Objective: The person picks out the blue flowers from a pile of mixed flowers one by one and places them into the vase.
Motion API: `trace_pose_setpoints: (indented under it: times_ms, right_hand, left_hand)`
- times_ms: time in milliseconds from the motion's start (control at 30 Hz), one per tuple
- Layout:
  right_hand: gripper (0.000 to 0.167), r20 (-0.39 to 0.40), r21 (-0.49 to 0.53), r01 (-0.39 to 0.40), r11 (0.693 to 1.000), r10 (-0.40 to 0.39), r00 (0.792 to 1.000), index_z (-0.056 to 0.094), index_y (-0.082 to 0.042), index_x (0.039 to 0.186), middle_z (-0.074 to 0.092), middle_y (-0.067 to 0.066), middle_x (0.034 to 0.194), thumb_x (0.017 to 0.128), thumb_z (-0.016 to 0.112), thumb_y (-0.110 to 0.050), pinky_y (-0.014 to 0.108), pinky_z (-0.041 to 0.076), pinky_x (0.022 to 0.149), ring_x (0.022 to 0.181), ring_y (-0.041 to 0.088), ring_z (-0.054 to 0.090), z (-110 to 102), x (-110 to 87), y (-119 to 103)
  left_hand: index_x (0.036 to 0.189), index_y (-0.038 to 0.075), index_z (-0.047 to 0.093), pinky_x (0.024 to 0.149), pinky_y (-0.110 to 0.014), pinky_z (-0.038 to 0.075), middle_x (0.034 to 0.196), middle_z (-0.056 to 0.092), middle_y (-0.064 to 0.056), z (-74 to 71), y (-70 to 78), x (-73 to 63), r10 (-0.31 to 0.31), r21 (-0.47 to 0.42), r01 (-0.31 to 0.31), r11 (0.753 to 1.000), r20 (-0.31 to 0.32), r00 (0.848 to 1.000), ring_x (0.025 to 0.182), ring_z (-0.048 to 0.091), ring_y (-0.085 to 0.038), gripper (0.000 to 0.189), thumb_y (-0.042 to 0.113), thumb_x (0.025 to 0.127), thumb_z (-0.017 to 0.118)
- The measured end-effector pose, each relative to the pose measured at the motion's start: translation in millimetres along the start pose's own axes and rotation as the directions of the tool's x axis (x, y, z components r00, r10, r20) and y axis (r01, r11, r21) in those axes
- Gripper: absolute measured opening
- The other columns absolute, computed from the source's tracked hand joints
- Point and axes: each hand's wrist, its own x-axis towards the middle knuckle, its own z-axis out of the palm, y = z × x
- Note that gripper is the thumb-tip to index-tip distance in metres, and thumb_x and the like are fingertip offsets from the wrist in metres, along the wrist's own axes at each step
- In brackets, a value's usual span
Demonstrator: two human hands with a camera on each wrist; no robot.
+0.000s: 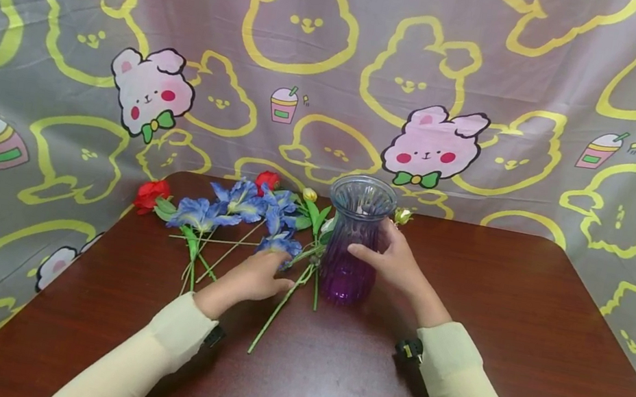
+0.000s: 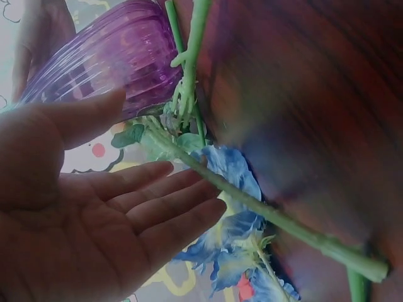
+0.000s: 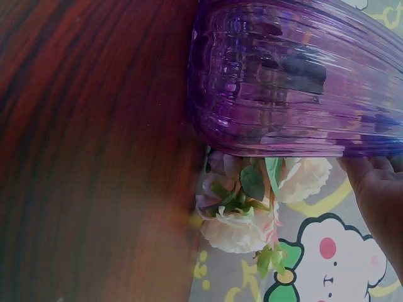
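A ribbed glass vase (image 1: 349,266), purple below and clear toward its flared rim, stands upright on the table. My right hand (image 1: 401,267) holds its right side, thumb across the front and fingers round the back. In the right wrist view, fingers (image 3: 378,170) show at the vase's side. Left of the vase, my left hand (image 1: 255,277) reaches over the loose flower stems. Its fingers are extended and spread from the thumb in the left wrist view, right beside a thick green stem (image 2: 277,220). Blue flowers (image 1: 200,213) lie just beyond this hand.
Red flowers (image 1: 151,196) and a yellow bud (image 1: 309,194) lie at the back left of the brown table (image 1: 512,312). Pale flowers (image 3: 233,233) lie behind the vase. A patterned cloth (image 1: 344,36) hangs along the table's back edge.
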Motion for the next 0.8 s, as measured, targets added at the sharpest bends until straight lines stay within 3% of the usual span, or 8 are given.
trace_pose_setpoints:
  times_ms: [200,467,800]
  right_hand:
    - [0.064,0.003,-0.018,0.005,1.000,-0.005,1.000,0.038,0.006,0.141,0.050,0.026,0.134,0.085,0.069,0.004,0.046,0.038,0.104,0.124,0.037,0.049,0,0.3,0]
    - [0.064,0.008,-0.038,0.004,0.999,-0.004,1.000,0.038,0.005,0.142,0.050,0.025,0.135,0.086,0.069,0.003,0.046,0.038,0.104,0.125,0.037,0.049,-1,0.3,0]
    - [0.064,0.010,-0.040,-0.015,0.999,0.015,1.000,0.038,0.004,0.142,0.050,0.025,0.135,0.086,0.069,0.002,0.046,0.038,0.104,0.125,0.037,0.049,-2,-0.8,-1]
  left_hand:
    - [0.132,-0.003,0.055,0.098,-0.050,0.043,0.129,0.059,-0.019,-10.4,-6.4,-4.4,0.003,-0.024,-0.003,1.000,-0.032,0.999,0.121,0.052,-0.038,0.049,0.023,0.093,0.068]
    - [0.128,-0.004,0.058,0.083,-0.049,0.051,0.117,0.064,-0.021,-33.6,-23.1,-17.2,-0.010,-0.071,0.001,0.997,-0.126,0.992,0.105,0.062,-0.036,0.043,0.019,0.093,0.067]
    - [0.127,-0.008,0.056,0.089,-0.054,0.047,0.124,0.059,-0.026,-51.4,-58.2,-33.4,-0.111,-0.097,0.095,0.991,-0.166,0.980,0.111,0.058,-0.041,0.043,0.019,0.095,0.065]
